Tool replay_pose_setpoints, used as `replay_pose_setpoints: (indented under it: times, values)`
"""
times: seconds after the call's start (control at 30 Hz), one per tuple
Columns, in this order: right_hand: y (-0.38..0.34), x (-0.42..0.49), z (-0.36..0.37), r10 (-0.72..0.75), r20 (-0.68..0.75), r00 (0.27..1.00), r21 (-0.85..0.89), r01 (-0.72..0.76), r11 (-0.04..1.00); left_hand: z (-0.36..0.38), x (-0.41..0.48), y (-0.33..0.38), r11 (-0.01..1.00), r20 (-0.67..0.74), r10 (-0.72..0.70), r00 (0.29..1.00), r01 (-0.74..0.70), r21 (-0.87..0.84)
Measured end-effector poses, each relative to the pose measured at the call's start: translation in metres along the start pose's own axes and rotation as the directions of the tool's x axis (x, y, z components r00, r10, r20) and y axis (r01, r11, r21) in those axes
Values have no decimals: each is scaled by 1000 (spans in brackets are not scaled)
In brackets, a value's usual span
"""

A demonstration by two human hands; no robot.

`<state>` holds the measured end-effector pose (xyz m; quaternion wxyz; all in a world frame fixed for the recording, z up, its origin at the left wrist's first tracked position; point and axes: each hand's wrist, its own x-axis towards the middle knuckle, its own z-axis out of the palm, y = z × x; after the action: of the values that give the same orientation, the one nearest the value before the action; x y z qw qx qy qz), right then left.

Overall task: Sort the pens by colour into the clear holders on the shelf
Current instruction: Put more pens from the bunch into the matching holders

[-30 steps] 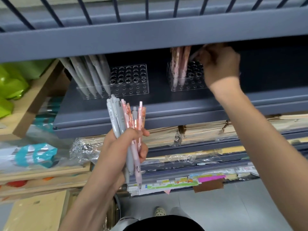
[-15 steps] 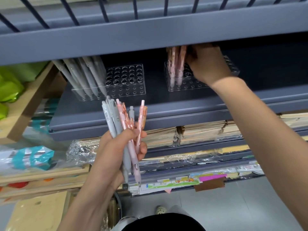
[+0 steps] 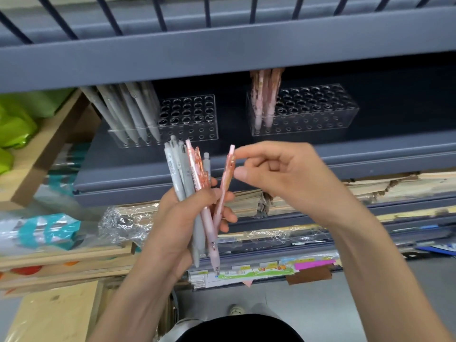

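Observation:
My left hand (image 3: 177,225) grips a bundle of pens (image 3: 187,174), grey ones on the left and pink ones on the right, in front of the grey shelf. One pink pen (image 3: 225,183) leans out of the bundle to the right; my right hand (image 3: 283,174) pinches its upper end between index finger and thumb. On the shelf, the left clear holder (image 3: 197,119) has several grey pens (image 3: 128,112) at its left end. The right clear holder (image 3: 315,112) has a few pink pens (image 3: 265,99) at its left end, their tops hidden behind the upper shelf.
The upper shelf beam (image 3: 222,53) hangs low over both holders. Below the shelf's front lip (image 3: 370,154) lie wrapped paper stacks (image 3: 308,196) and coloured sheets. Green bags (image 3: 14,124) and a wooden board (image 3: 44,154) are at the left.
My right hand has left the right holder, come down and to the left, and now pinches a pink pen in the bundle. The left hand has hardly moved.

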<state>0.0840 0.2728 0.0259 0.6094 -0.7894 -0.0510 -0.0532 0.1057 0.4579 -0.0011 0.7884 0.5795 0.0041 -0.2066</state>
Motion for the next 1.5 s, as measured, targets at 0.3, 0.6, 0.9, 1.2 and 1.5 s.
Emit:
replay_pose_setpoints:
  times: [0.3,0.6,0.9,1.2,1.5]
  values:
    - [0,-6,-7,-27,-11,1000,145,29,989,6,-3,-5,1000,12,-9,1000,9,-12]
    - [-7,15,-58,-178,-705,687,78,324,943,-3,-14,-1,1000,-6,11,1000,-10,28]
    - [10,60,-62,-328,-716,616,-256,205,945,-8,-18,0,996,-62,-3,998,-2,-84]
    - [0,92,-59,-299,-530,794,-717,-230,658,-14,-17,-1,993,-58,11,998,-18,-119]
    - [-6,103,-60,-300,-519,800,-727,-229,648,-20,-17,-3,995,16,33,999,-32,-91]
